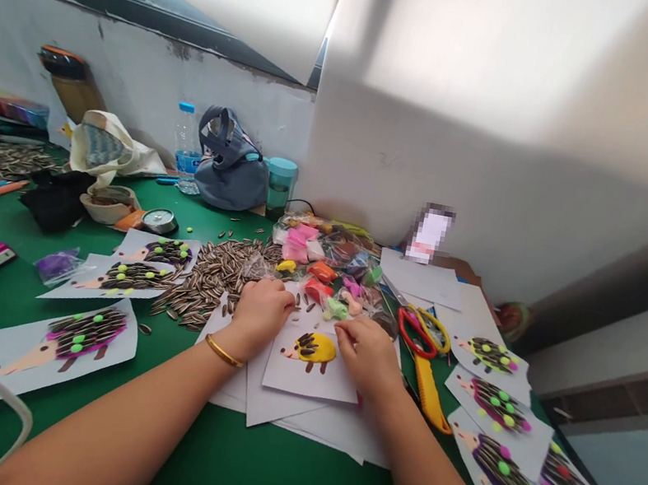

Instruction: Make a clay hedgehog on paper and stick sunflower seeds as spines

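A small white card [291, 377] lies before me on a stack of paper. On it is a hedgehog [318, 348] of yellow clay, with several striped sunflower seeds pressed into its front part. My left hand [262, 311], a gold bangle on its wrist, is closed above the card's upper left, beside the loose seeds. Its fingertips are partly hidden, so what they hold does not show. At the card's right side my right hand [367, 356] has thumb and finger pinched together near the yellow body. Anything in that pinch is too small to make out.
Behind my left hand spreads a heap of sunflower seeds [210, 281]. Bagged coloured clay [322, 271] lies at the back centre. Red-handled scissors [416, 334] and a yellow cutter [429, 391] lie right. Finished hedgehog cards [123, 274] flank both sides. A phone [429, 234] leans against the wall.
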`<state>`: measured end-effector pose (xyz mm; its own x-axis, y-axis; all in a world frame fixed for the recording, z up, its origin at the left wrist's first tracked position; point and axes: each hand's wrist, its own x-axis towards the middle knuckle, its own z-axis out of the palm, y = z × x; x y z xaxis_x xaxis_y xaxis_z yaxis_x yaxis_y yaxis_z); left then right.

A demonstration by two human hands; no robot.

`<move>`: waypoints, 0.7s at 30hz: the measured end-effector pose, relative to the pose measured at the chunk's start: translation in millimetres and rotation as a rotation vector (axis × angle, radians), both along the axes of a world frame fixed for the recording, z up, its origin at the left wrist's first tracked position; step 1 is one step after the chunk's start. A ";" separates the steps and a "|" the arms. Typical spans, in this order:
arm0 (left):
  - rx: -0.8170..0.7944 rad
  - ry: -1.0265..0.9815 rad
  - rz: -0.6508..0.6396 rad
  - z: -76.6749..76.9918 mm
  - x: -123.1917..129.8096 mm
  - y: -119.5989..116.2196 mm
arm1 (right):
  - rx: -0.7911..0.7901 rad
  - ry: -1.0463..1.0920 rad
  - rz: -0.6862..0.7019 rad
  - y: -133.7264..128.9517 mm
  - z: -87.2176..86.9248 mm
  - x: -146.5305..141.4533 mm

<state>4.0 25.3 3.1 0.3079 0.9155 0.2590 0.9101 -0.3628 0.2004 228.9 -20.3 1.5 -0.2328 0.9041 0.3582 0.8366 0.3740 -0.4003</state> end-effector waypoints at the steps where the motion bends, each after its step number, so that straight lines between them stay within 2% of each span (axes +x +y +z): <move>1: 0.013 -0.014 0.001 0.3 0.1 -0.2 | 0.010 0.010 0.005 0.0 -0.3 -0.4; 4: 0.060 -0.142 -0.010 3.7 0.6 -2.7 | 0.039 0.084 0.021 -1.9 0.4 -1.9; 6: 0.057 -0.310 -0.088 7.3 3.0 -7.1 | 0.033 0.191 0.034 -5.2 1.4 -4.8; 9: -0.076 -0.607 -0.274 12.8 9.8 -18.3 | -0.045 0.425 0.064 -12.5 3.7 -12.6; 12: -0.241 -0.742 -0.358 17.5 15.7 -30.0 | -0.185 0.667 0.116 -19.8 7.0 -21.0; 17: -0.317 -0.776 -0.392 19.3 14.1 -33.5 | -0.303 0.818 0.153 -23.3 7.1 -24.0; 21: -0.254 -0.604 -0.292 10.1 5.7 -21.8 | -0.368 0.784 0.113 -18.6 0.4 -15.7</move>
<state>9.7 3.5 13.2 0.4193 0.8724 0.2514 0.4863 -0.4496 0.7492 213.2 -38.9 2.0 -0.1368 0.9803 0.1421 0.2354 0.1715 -0.9566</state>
